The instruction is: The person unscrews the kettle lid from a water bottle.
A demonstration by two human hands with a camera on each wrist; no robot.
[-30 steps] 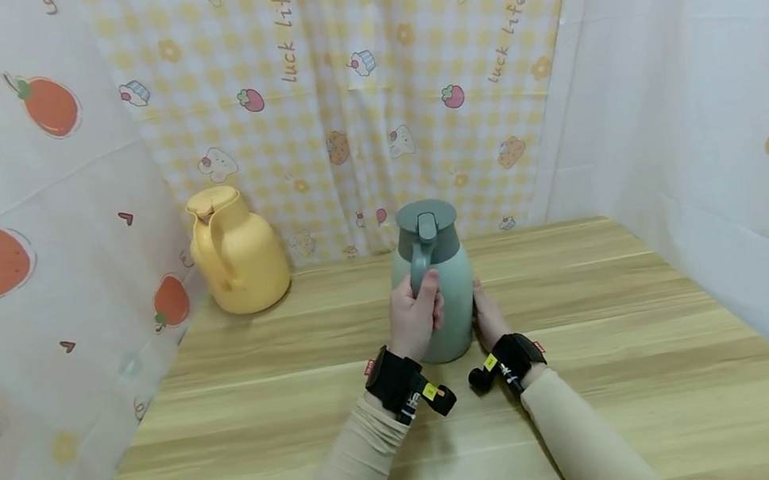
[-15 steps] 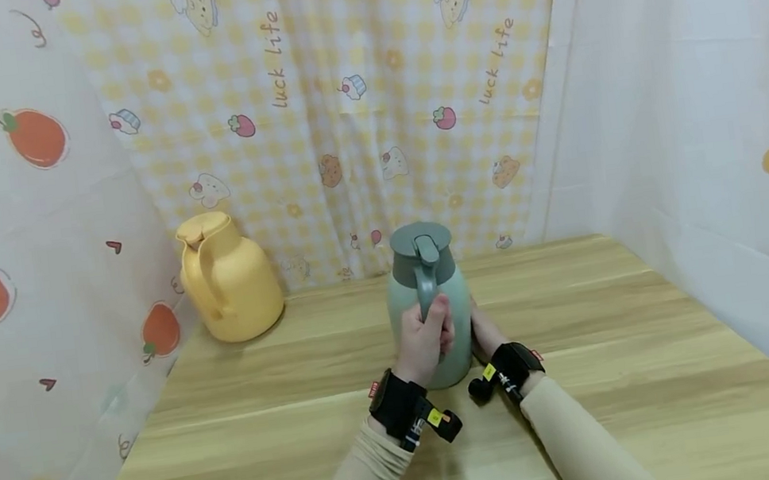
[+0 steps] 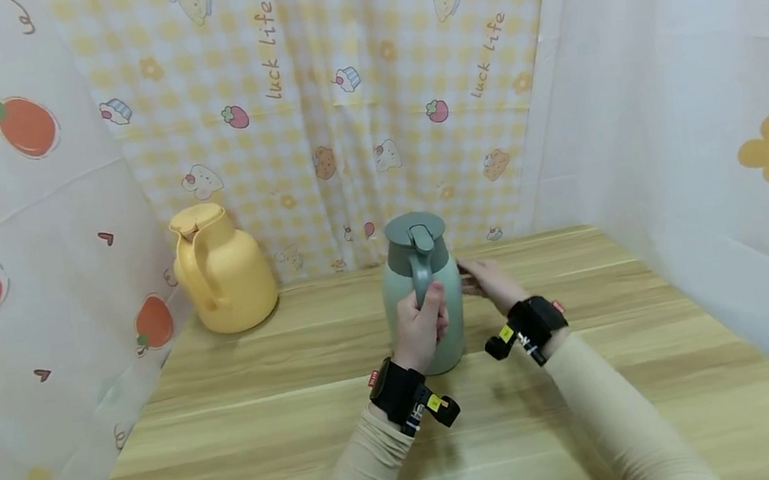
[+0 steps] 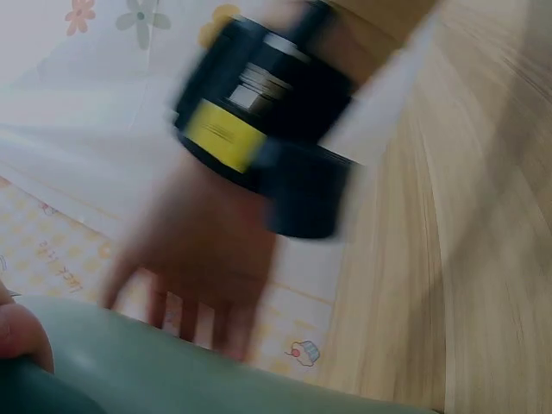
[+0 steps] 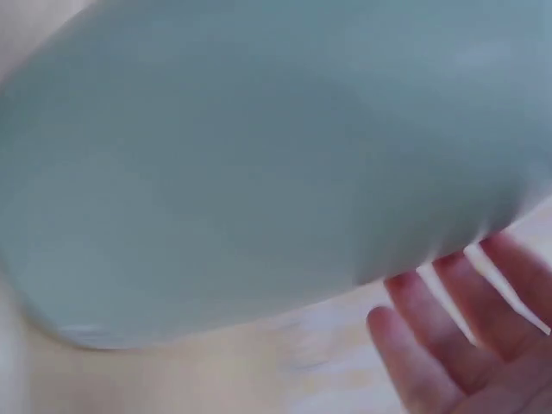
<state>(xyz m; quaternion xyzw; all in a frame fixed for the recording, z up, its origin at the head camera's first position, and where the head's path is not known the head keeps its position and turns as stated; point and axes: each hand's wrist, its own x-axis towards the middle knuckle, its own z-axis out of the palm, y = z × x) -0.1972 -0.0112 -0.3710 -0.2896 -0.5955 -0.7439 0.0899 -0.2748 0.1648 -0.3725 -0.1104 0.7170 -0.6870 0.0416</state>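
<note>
A pale green thermos jug (image 3: 446, 320) with a darker grey-green lid and handle stands upright on the wooden table, its handle toward me. My left hand (image 3: 419, 330) grips that handle, thumb up along it. At the jug's right side is my right hand (image 3: 494, 281), fingers extended and spread toward the upper body. In the right wrist view its fingertips (image 5: 405, 289) are right at the edge of the jug's green wall. The left wrist view shows the right hand (image 4: 203, 241) blurred beyond the jug, fingers partly hidden by it.
A yellow thermos jug (image 3: 234, 278) stands at the table's back left, by the curtain. Printed curtains (image 3: 330, 30) hang behind and along both sides of the wooden table (image 3: 272, 438). A black wrist camera (image 3: 441, 409) sits on each wrist.
The right hand has moved from low on the jug's side up and outward to the right. The left hand keeps its grip on the handle. The head view has tilted and shifted slightly.
</note>
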